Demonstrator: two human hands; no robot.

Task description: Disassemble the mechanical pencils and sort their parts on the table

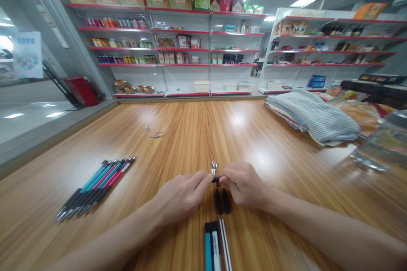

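My left hand (186,194) and my right hand (246,185) meet over the table, both closed on the two ends of a small black pen part (216,179), probably a grip sleeve. Just beyond the fingers lie silver cone-shaped pen tips (215,164). Two black pen grips (218,201) rest between my wrists. Nearer to me are a blue pen barrel (208,247), a white pen barrel (216,247) and thin white refills (225,243), side by side. To the left, several pens (97,188) in blue, red and black lie in a slanted row.
A ring-shaped wire or band (158,134) and a small metal piece (147,128) lie at the far left of the wooden table (184,148). Folded striped cloth (314,114) and a clear water container (383,144) occupy the right side. Stocked shelves (181,32) stand behind.
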